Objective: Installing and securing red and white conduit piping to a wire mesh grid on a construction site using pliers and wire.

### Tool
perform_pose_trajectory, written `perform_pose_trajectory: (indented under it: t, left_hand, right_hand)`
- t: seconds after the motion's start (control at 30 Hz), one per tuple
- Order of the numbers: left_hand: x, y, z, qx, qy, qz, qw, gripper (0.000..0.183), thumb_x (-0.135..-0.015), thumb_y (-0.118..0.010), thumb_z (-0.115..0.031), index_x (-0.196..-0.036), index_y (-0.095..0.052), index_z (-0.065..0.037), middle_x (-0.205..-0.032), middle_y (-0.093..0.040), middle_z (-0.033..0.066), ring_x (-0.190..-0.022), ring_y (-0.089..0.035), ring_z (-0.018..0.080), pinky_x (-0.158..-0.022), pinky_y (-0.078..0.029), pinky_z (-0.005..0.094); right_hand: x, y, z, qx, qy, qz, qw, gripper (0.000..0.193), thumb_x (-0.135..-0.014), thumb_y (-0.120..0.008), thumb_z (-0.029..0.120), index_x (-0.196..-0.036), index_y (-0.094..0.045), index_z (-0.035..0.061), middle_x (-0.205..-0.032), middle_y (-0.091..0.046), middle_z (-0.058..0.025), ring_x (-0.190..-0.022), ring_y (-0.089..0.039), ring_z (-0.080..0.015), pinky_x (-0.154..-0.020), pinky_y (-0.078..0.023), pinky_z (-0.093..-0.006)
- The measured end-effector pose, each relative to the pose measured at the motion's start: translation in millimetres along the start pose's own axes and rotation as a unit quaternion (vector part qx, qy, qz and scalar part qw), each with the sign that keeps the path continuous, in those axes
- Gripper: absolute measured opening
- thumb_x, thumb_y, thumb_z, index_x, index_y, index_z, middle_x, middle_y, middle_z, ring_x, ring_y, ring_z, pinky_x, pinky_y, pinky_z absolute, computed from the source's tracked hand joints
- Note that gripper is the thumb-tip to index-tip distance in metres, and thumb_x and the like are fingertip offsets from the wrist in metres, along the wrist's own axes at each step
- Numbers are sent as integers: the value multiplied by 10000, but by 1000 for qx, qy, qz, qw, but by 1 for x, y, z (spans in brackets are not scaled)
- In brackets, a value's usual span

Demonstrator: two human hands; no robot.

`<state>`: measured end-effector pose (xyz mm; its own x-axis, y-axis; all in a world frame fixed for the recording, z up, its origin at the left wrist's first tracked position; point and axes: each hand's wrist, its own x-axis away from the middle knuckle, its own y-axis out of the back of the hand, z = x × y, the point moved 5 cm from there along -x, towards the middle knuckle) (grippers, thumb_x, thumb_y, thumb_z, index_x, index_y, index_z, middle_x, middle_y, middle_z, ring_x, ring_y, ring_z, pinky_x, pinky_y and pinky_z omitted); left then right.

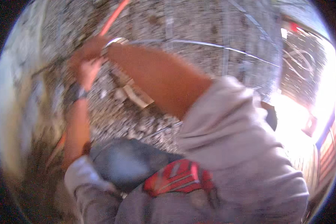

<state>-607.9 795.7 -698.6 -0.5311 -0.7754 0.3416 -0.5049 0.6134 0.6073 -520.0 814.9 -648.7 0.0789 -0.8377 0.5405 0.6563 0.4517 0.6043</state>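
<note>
A thin orange tube (114,18) runs from the top edge down into my right hand (94,47), which appears closed round it. My right arm reaches across from the right, with a shiny band at the wrist. Just below and touching it is my left hand (89,71), with a dark watch (77,92) on its wrist. Motion smears the left fingers, so their grip does not show. Another orange length (58,145) shows beside my left forearm; whether it is the same tube is hidden.
Stony ground (138,123) lies under my hands. A thin metal bar (198,43) crosses it, with other bars (226,30) beyond. A pale broken piece (137,96) lies below my right forearm. A pale, blurred wall-like surface (16,97) stands at left. Looped pale cable (300,63) lies at far right.
</note>
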Motion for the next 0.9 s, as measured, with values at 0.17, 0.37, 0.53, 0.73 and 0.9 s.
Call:
perform_pose_trajectory:
  t: [0.17, 0.37, 0.53, 0.73, 0.9]
  left_hand:
    - [-13, 11, 2, -2, -273, -193, 942, 224, -644, -758, -268, -748, -662, -94, -759, -642, 96, -707, -610, 323, -617, -478, 436]
    - [-12, 33, -19, -62, -305, -219, 925, 174, -768, -692, -247, -802, -680, -76, -813, -660, 91, -717, -620, 310, -628, -493, 381]
    - [-11, 40, -28, -57, -312, -199, 927, 166, -778, -686, -235, -831, -691, -78, -830, -660, 91, -728, -632, 277, -633, -498, 363]
    - [-14, 39, -27, -67, -316, -182, 929, 148, -787, -669, -223, -805, -678, -76, -810, -654, 81, -710, -622, 285, -628, -494, 373]
    - [-10, 44, -35, -40, -320, -171, 931, 123, -765, -680, -173, -807, -670, -57, -797, -651, 107, -703, -617, 296, -617, -494, 378]
  right_hand:
    - [0, -1, -21, -16, -79, 12, 997, 240, -785, -563, 271, -680, -602, 59, -515, -553, -86, -399, -491, -144, -408, -413, -341]
    - [88, -26, -59, 64, -120, 92, 986, 560, -825, -466, 550, -676, -597, 26, -662, -630, -121, -559, -596, -253, -574, -499, -394]
    - [162, -106, -79, 142, -238, 119, 953, 746, -749, -646, 510, -1166, -421, -67, -1005, -611, -231, -896, -628, -355, -775, -505, -444]
    - [165, -125, -80, 155, -281, 11, 947, 814, -687, -694, 254, -1274, -262, -108, -874, -634, -205, -810, -650, -337, -710, -533, -387]
    - [190, -115, -100, 62, -214, 29, 974, 456, -733, -629, 147, -1079, -391, -29, -853, -633, -190, -795, -640, -360, -663, -522, -445]
